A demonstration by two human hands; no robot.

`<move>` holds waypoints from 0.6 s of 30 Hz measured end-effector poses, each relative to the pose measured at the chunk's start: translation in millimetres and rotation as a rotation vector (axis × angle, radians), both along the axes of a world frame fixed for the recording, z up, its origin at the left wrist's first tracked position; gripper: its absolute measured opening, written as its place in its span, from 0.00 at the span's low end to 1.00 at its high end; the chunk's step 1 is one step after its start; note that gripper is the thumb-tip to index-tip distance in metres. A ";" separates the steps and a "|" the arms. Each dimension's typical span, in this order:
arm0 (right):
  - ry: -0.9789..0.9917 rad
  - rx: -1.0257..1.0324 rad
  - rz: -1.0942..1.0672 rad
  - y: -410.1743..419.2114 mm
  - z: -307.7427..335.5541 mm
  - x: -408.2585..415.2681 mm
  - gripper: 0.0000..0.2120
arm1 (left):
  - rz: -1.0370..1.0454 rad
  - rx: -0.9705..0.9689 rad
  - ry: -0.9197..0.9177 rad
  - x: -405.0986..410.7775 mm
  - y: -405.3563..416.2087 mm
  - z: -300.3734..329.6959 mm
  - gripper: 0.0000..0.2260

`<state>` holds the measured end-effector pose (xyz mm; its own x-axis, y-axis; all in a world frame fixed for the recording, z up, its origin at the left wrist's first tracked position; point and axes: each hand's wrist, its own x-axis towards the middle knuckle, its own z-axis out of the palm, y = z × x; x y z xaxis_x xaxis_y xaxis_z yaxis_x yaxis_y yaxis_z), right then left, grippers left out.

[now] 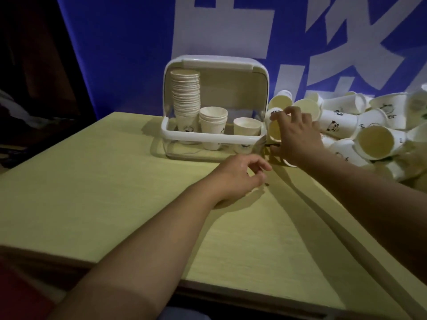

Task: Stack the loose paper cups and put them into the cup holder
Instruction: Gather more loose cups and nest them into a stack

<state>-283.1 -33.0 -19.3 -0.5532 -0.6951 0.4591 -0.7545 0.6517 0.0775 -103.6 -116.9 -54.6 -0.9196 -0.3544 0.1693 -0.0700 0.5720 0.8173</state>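
Item: cup holder [240,65], lid raised, at the back of the surface [92,181]. Contents: 3 groups of paper cups — 1 tall stack [186,98] at its left, 1 short stack [213,121] in the middle, 1 low cup or stack [246,127] at the right; cups per stack too fine to count.

Item: loose cups [360,130], a heap lying on their sides just right of the holder; more than 10, exact number unclear.

Right hand [298,135]: reaching into the heap's near edge, fingers spread over 1 cup [275,129]; whether they have closed on it cannot be told.

Left hand [242,175]: fingers loosely curled, holding nothing, low over the surface.

Handling note: grip 1 cup by its wall, turn the mouth upward, nest squarely without crushing the rim.
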 end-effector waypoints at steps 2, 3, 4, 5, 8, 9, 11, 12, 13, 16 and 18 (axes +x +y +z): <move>0.044 -0.039 0.006 -0.8 -4.2 -1.0 0.36 | 0.005 -0.013 -0.008 -2.5 -1.9 -2.6 0.08; 0.059 -0.052 0.005 -0.4 -5.4 -1.5 0.36 | 0.005 -0.020 -0.011 -3.1 -3.1 -3.7 0.08; 0.070 -0.062 0.004 0.3 -5.6 -1.9 0.35 | 0.007 -0.030 -0.012 -3.9 -4.5 -5.0 0.08; 0.078 -0.066 0.004 1.0 -5.9 -2.6 0.35 | 0.010 -0.041 -0.009 -4.5 -5.2 -6.0 0.08; 0.098 -0.067 0.008 1.0 -6.9 -3.2 0.34 | 0.026 -0.060 0.004 -6.2 -6.0 -7.4 0.07; 0.115 -0.072 0.003 0.2 -8.0 -3.3 0.34 | 0.036 -0.062 0.011 -6.3 -6.0 -7.6 0.07; 0.141 -0.087 -0.015 -2.8 -9.7 -2.4 0.33 | 0.061 -0.067 0.024 -6.0 -6.2 -8.0 0.07; 0.138 -0.097 -0.025 -4.5 -9.9 -1.6 0.33 | 0.073 -0.067 0.034 -6.0 -6.3 -8.3 0.07; 0.127 -0.108 -0.031 -5.9 -9.5 -0.7 0.33 | 0.084 -0.068 0.048 -5.9 -6.2 -8.2 0.07; 0.116 -0.164 -0.029 -6.0 -6.3 2.2 0.32 | 0.111 -0.083 0.090 -6.4 -6.6 -7.8 0.09; 0.094 -0.228 -0.012 -2.1 -4.6 7.0 0.32 | 0.134 -0.100 0.107 -6.7 -7.7 -6.7 0.09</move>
<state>-276.1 -35.1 -23.8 -0.5078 -0.5615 0.6534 -0.7432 0.6691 -0.0026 -110.3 -124.6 -61.3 -0.8401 -0.4492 0.3040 -0.0673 0.6424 0.7634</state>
